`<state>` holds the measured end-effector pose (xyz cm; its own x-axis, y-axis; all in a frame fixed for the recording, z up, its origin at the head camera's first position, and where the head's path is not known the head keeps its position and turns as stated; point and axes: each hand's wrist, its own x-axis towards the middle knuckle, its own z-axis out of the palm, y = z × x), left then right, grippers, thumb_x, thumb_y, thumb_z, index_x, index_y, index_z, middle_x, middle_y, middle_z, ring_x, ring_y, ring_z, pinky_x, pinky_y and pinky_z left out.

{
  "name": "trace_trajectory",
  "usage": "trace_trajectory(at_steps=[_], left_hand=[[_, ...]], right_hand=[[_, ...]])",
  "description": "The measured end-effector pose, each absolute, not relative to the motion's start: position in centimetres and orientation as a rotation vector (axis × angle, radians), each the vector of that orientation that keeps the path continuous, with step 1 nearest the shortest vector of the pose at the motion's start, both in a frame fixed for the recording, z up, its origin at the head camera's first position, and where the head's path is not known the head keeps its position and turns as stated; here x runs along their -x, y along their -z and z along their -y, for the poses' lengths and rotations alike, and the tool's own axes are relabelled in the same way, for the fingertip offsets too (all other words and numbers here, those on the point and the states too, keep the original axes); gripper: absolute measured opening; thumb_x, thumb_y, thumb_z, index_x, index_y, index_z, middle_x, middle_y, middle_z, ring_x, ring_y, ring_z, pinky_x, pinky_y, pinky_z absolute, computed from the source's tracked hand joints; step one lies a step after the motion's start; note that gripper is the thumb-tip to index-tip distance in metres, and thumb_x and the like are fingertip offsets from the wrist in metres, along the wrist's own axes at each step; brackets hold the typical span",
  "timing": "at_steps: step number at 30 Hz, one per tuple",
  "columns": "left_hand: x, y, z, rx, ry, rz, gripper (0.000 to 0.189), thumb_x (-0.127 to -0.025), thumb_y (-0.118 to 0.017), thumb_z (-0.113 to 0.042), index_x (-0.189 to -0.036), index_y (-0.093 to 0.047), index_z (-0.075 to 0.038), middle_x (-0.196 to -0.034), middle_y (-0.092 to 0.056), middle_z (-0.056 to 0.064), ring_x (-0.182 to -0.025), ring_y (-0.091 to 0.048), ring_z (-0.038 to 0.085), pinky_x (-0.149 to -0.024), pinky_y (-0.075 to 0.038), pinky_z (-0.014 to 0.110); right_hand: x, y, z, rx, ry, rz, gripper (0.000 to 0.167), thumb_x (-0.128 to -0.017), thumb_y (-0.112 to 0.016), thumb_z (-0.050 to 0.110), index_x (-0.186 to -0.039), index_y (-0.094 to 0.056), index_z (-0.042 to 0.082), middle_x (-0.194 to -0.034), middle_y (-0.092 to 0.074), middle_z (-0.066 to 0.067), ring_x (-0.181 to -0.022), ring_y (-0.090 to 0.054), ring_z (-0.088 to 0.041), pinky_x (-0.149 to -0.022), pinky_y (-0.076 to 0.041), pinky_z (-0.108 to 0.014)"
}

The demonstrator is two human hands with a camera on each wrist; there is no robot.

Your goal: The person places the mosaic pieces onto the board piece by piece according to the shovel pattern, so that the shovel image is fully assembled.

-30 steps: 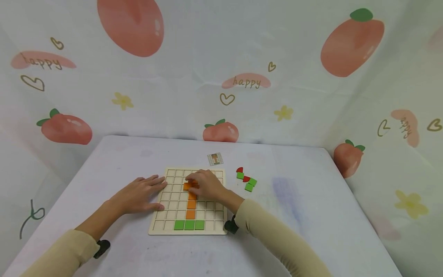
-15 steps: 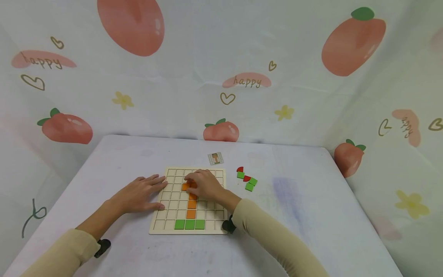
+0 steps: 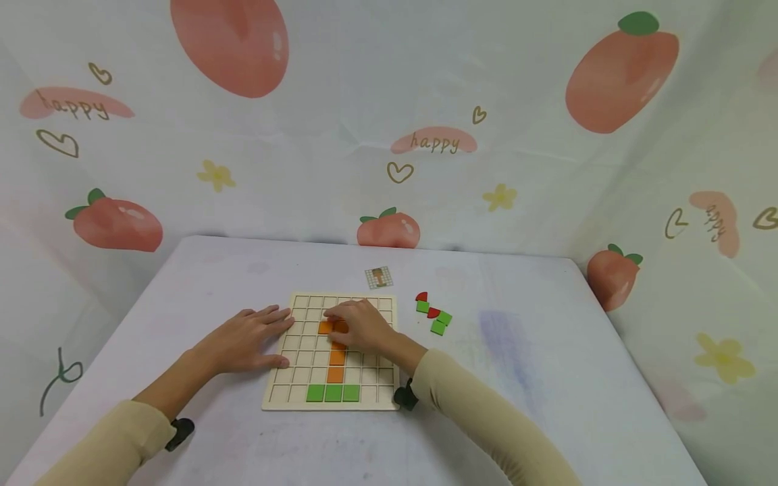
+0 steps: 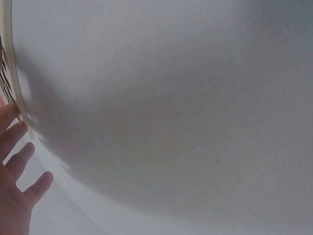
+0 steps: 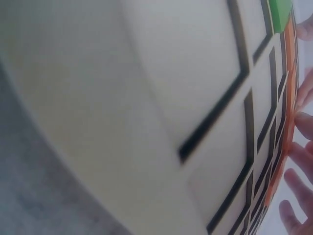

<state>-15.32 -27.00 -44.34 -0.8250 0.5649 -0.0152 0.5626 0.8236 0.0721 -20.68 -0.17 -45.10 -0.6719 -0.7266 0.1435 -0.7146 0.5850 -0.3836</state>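
A pale square grid board [image 3: 276,398] lies on the table. Orange square tiles form a column [image 3: 336,358] on it, with further orange tiles [image 3: 326,327] crosswise at the top. Along the near row sit green tiles [image 3: 333,393]. My right hand [image 3: 367,327] is over the upper middle, thumb and index finger bent at an orange tile [image 3: 340,327], partly covered by the hand. In the right wrist view its fingertips [image 5: 304,125] meet the orange row. My left hand [image 3: 246,341] lies spread, fingertips and thumb on the board's left edge; the left wrist view shows fingers [image 4: 19,161] beside that edge.
Right of the board lie loose green tiles [image 3: 437,327] and red quarter-round pieces [image 3: 422,297]. A small patterned card [image 3: 379,277] lies behind the board. A fruit-printed cloth [image 3: 328,182] hangs behind the white table [image 3: 516,405].
The leftmost orange tile of the upper row has shifted slightly left at my right fingertips. My right hand has barely moved, and my left hand stays at the board's edge.
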Motion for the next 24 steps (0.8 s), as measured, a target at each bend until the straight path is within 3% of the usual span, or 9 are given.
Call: trace_trajectory(at_steps=[10,24], left_hand=[[15.3,44.4,27.0,-0.904,-0.115,-2.960,0.082,-0.085,-0.060,-0.069,-0.139,-0.059,-0.007,-0.145,-0.053,0.015,-0.134,-0.047,0.040,-0.100,-0.042,0.061],[15.2,44.3,26.8,-0.875,-0.097,-2.969,0.082,-0.084,-0.064,-0.067,-0.140,-0.058,-0.007,-0.145,-0.053,0.015,-0.135,-0.046,0.040,-0.101,-0.041,0.062]], right_hand=[[20.5,45.4,0.0,1.231,0.618,-2.758,0.041,-0.093,-0.070,0.030,-0.131,-0.066,0.016,-0.127,-0.066,0.002,-0.122,-0.058,-0.013,-0.103,-0.041,-0.033],[20.9,44.3,-4.6,1.190,0.741,-2.735,0.043,-0.092,-0.072,0.028,-0.132,-0.065,0.012,-0.125,-0.069,0.003,-0.121,-0.060,-0.014,-0.107,-0.042,-0.036]])
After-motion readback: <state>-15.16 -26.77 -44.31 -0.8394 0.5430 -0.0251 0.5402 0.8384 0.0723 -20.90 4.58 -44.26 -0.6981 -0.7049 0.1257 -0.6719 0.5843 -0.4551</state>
